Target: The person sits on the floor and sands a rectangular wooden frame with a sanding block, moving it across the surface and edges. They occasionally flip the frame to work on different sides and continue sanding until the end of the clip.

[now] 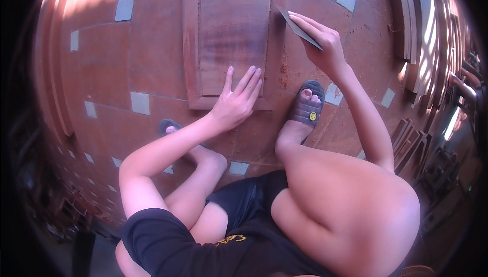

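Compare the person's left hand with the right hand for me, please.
The left hand rests on the framed wooden panel, fingers extended; the right hand grips a thin, flat greyish sheet. The left hand is over the panel's lower part, while the right hand is off to its right. Both hands are bare.

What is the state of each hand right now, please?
Left hand: open, fingers extended, resting on the rectangular brown wooden panel.
Right hand: closed, holding a thin, flat grey sheet.
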Available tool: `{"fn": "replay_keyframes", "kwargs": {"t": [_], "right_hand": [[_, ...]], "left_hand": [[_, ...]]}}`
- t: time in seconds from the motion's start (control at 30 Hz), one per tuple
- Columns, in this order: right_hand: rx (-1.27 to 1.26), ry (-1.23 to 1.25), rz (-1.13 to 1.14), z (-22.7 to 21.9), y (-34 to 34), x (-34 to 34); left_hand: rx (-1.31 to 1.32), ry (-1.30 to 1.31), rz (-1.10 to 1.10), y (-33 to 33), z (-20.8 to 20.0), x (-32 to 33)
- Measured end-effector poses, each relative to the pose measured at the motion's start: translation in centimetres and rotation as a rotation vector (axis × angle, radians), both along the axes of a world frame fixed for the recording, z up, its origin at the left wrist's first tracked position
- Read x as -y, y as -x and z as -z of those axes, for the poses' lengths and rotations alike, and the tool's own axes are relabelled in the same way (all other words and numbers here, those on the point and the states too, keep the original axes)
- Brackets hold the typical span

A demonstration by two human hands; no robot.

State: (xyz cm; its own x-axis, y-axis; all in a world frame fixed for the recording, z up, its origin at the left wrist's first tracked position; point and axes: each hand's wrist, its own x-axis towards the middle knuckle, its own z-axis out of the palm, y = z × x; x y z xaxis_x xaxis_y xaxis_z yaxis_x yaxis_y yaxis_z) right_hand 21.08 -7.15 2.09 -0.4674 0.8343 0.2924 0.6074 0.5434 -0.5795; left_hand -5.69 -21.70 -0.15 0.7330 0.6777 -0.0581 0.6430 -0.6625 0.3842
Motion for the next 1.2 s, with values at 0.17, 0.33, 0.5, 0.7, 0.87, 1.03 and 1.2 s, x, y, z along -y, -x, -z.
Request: {"fn": "replay_keyframes", "kwargs": {"t": [0.17,0.33,0.5,0.7,0.87,1.03,1.2], "right_hand": [[0.089,-0.089,-0.068,1.3,0.2,-2.6],[0.056,0.027,-0.089,0.6,-1.3,0.0],[0.045,0.162,-0.124,-1.0,-2.3,6.6],[-0.043,0.257,0.041,-0.4,-3.9,10.0],[-0.147,0.226,0.099,-1.0,-2.9,5.8],[-0.166,0.071,0.079,-3.6,-0.1,-2.8],[0.128,-0.069,-0.153,-8.6,0.0,-6.7]], "left_hand": [[0.026,0.024,-0.127,-3.2,0.1,-2.3],[0.014,0.01,-0.143,-3.8,0.8,-2.0],[-0.003,0.007,-0.144,-3.6,0.8,-1.8],[0.041,0.096,-0.144,-3.8,-0.4,-2.6],[0.302,0.236,-0.327,-3.3,-3.2,-6.0],[0.513,0.086,-0.483,0.0,-5.9,-15.4],[-0.021,0.028,-0.201,8.0,-13.1,-17.6]]}}
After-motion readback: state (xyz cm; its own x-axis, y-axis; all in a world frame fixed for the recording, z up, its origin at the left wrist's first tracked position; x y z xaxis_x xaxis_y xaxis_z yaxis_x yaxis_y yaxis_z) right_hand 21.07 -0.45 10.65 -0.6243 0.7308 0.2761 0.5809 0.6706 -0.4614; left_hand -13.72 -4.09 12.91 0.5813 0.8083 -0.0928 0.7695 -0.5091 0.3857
